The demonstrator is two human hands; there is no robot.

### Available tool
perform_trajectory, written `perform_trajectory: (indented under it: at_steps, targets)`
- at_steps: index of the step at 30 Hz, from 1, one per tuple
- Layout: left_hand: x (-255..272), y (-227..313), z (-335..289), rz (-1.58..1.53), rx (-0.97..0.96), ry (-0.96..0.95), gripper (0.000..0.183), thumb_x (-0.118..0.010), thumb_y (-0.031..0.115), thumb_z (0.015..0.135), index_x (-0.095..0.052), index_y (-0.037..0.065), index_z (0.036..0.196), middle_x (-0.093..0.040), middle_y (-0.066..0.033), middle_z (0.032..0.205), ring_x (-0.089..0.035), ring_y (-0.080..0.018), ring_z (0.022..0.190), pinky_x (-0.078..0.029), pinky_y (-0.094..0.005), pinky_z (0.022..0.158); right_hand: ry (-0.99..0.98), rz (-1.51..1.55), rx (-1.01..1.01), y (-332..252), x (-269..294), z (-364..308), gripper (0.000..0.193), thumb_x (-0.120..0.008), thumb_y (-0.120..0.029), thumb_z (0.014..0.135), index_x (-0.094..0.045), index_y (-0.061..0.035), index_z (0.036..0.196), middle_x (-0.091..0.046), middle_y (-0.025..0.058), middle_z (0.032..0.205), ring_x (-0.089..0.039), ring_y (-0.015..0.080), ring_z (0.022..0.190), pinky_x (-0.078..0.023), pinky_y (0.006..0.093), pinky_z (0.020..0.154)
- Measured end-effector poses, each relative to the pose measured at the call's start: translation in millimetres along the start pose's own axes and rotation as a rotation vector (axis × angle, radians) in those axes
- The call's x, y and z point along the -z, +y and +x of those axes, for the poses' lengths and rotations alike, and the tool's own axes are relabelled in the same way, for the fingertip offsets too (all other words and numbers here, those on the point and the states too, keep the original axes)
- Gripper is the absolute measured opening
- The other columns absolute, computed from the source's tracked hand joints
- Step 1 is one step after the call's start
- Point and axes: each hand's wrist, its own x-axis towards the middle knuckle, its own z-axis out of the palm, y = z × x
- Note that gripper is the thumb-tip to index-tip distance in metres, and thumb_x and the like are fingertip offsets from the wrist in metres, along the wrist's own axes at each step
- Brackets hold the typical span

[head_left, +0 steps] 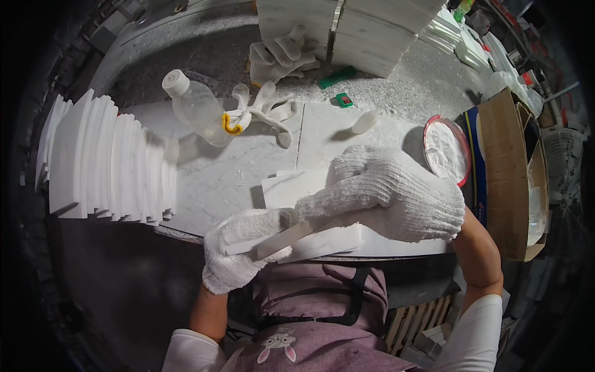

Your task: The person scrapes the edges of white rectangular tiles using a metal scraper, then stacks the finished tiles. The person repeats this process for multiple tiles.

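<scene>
White knitted gloves cover both of my hands. My left hand (237,251) is closed on a narrow white marble strip (284,239) near the table's front edge. Its fingers and thumb grip the strip's left end. My right hand (390,192) comes over from the right, fingers curled down at the strip's right end. What lies under its palm is hidden. Below the hands another pale strip (328,243) rests at the table edge. Just beyond them lies a flat white marble piece (291,188), partly covered by my right hand.
A row of upright white slabs (93,155) stands at left. Behind are a clear bottle (199,111), a loose glove (263,111), another glove (282,57) and a small green-and-red object (343,100). At right are a red-rimmed bowl of white powder (445,149) and a cardboard box (505,167).
</scene>
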Motion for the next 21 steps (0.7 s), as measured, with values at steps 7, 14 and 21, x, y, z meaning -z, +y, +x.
perform_trajectory:
  at_steps: [7,14,21]
  targets:
    - [-3.4,-11.5,-10.9,-0.200,0.098,0.057,0.037,-0.087,0.010,0.071,-0.071,-0.004,0.102,-0.073,-0.0115,0.097,-0.070,-0.0183,0.084,-0.056,-0.0306,0.075,-0.079,0.032,-0.042,-6.2,9.3,-3.2,0.025,-0.070,-0.012,0.083,-0.075,-0.0154,0.107,-0.068,0.0076,0.092,-0.064,0.0303,0.086,-0.052,0.0406,0.077]
    - [0.0,-5.5,-4.8,-0.015,-0.020,-0.007,0.038,-0.086,0.015,0.074,-0.070,-0.006,0.102,-0.073,-0.0131,0.101,-0.070,-0.0188,0.089,-0.056,-0.0309,0.078,0.006,0.032,0.018,-6.2,0.7,1.1,0.024,-0.072,-0.012,0.081,-0.075,-0.0153,0.105,-0.067,0.0070,0.092,-0.064,0.0302,0.087,-0.052,0.0402,0.078]
    - [1.9,-15.5,-5.5,-0.074,-0.087,0.001,0.035,-0.082,0.018,0.079,-0.071,-0.005,0.104,-0.074,-0.0132,0.098,-0.071,-0.0208,0.089,-0.056,-0.0338,0.080,-0.050,0.009,-0.014,-8.2,7.7,-2.9,0.025,-0.073,-0.013,0.080,-0.075,-0.0150,0.104,-0.066,0.0082,0.089,-0.064,0.0298,0.086,-0.052,0.0401,0.077]
